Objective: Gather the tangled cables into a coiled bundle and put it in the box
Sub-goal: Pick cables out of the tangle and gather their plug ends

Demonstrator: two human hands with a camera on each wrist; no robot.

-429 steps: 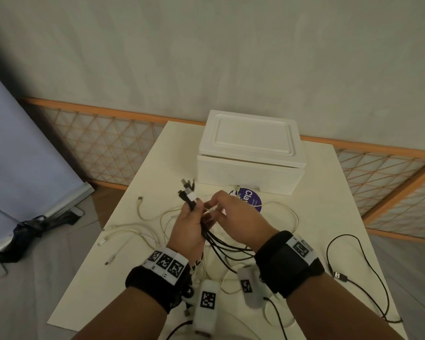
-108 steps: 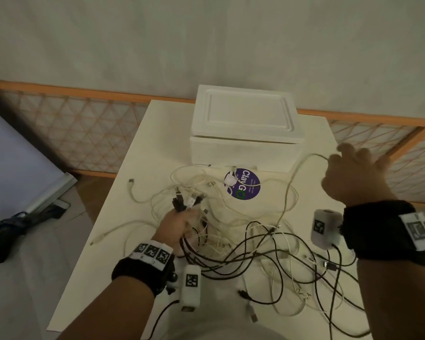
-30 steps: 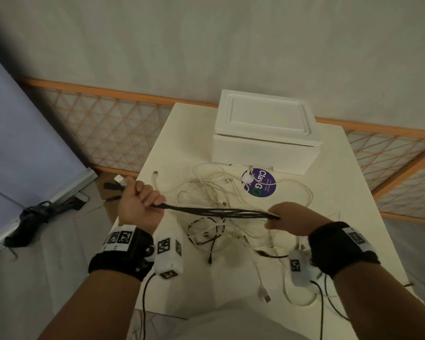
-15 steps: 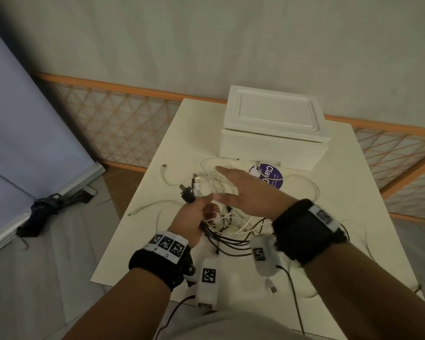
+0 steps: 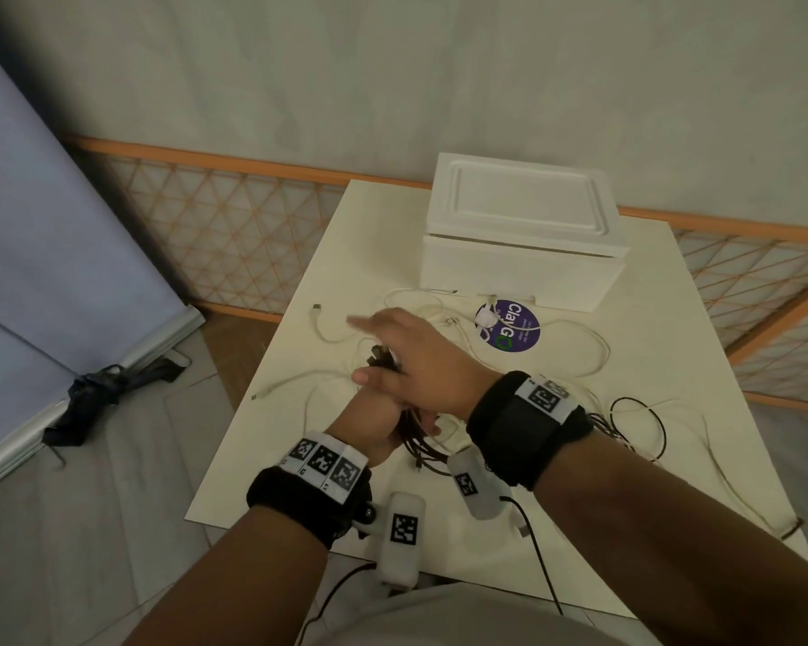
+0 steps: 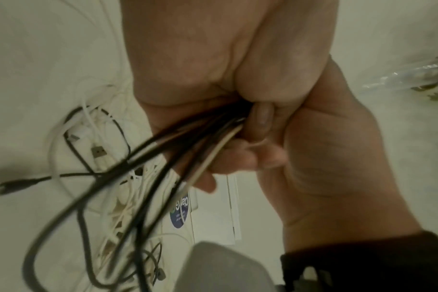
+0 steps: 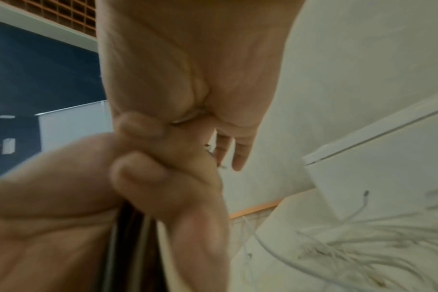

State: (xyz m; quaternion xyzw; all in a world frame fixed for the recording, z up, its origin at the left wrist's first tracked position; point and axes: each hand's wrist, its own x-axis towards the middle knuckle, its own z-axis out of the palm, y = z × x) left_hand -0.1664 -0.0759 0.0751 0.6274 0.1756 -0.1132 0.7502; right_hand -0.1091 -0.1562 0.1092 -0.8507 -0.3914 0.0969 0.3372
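Observation:
My left hand (image 5: 369,419) grips a bundle of black cables (image 5: 418,447) in its fist. Their plug ends (image 5: 382,357) stick up above the fist and loose loops hang below it (image 6: 143,177). My right hand (image 5: 400,349) lies across the top of the left fist, its fingers (image 7: 238,156) straight and pointing left, holding nothing that I can see. Loose white cables (image 5: 435,314) lie tangled on the table (image 5: 663,319) beyond the hands. The white foam box (image 5: 518,244) stands at the far side with its lid on.
A round purple sticker (image 5: 509,326) lies in front of the box. More black and white cables (image 5: 644,414) trail to the right, past my right wrist. A dark bundle (image 5: 103,389) lies on the floor to the left, by a grey-blue panel (image 5: 43,254).
My right hand has swung from reaching forward over the white cables to lying across the left fist, fingers now pointing left. The left hand keeps its hold on the black bundle.

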